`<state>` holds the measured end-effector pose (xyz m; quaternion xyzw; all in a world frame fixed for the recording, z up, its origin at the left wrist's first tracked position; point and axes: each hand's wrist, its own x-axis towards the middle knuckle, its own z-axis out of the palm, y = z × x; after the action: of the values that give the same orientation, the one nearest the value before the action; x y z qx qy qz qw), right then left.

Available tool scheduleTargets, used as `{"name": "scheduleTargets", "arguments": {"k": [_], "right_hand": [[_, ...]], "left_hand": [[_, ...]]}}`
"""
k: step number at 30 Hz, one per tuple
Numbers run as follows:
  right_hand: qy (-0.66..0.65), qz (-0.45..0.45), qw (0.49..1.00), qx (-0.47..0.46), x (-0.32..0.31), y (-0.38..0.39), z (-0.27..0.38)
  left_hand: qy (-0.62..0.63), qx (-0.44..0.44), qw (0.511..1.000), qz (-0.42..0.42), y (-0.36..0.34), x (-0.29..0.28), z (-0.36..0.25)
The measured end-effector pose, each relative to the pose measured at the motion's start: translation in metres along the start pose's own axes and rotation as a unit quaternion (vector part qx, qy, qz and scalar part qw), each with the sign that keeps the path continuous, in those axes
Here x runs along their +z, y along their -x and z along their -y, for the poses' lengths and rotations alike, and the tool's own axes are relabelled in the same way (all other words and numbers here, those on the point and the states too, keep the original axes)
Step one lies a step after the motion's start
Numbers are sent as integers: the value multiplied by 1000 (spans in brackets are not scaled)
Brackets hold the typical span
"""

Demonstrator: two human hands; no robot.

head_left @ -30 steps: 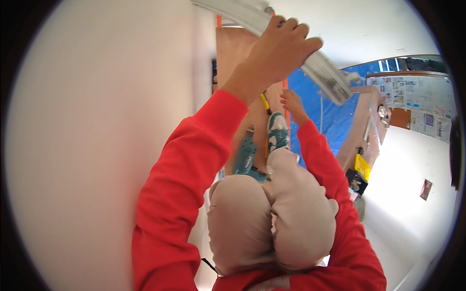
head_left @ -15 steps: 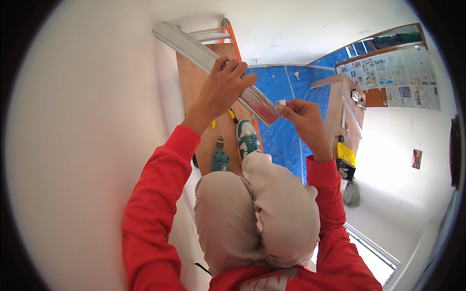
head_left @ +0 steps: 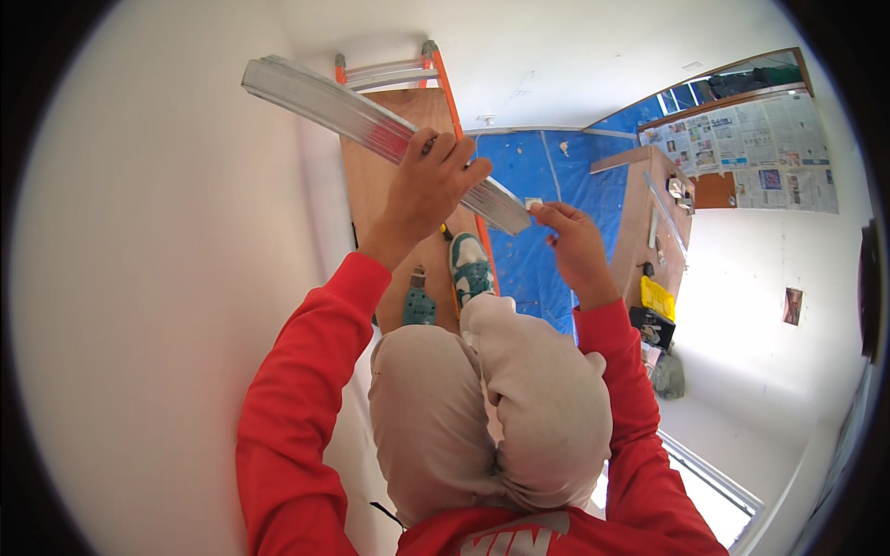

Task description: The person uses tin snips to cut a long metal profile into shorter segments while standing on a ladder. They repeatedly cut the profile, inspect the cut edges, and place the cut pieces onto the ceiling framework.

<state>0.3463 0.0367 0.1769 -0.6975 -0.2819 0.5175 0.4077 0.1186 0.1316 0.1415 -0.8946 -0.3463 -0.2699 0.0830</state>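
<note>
My left hand [head_left: 426, 185] is wrapped round a long, ribbed, silver-grey metal channel [head_left: 320, 100], which slants from upper left down to the right in front of me. At its lower right end my right hand [head_left: 577, 246] pinches a small whitish square piece [head_left: 533, 203] between thumb and fingers. The piece is at the channel's end; whether the two touch, I cannot tell. Below my left hand, a teal power drill [head_left: 419, 306] lies on a brown wooden board [head_left: 375, 190]. My green-and-white shoe [head_left: 471, 264] rests beside it.
An orange ladder [head_left: 447, 88] frames the board, close to the white wall [head_left: 158, 278] on my left. Blue sheeting [head_left: 514, 162] covers the floor below. At right stands a wooden bench [head_left: 630, 199] with tools, a yellow bin [head_left: 657, 297] and newspaper-covered panels [head_left: 742, 139] beyond.
The channel has turned, its far end swinging left and down and its ribbed face tilting. My right hand has shifted slightly down, still pinching the small piece.
</note>
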Motion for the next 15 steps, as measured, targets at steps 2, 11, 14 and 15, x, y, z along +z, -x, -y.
{"name": "scheduleTargets", "arguments": {"k": [2,11,14,15], "right_hand": [[149,-43,975,-160,2,4,-3],[166,7,956,-243,-22,15,-19],[12,51,977,-204,-23,20,-28],[35,57,987,-145,-25,20,-28]], "left_hand": [[24,1,1000,20,-1,3,-3],[118,40,984,131,-5,3,-6],[114,34,975,189,-7,-1,-10],[92,47,981,164,-7,-3,-13]]}}
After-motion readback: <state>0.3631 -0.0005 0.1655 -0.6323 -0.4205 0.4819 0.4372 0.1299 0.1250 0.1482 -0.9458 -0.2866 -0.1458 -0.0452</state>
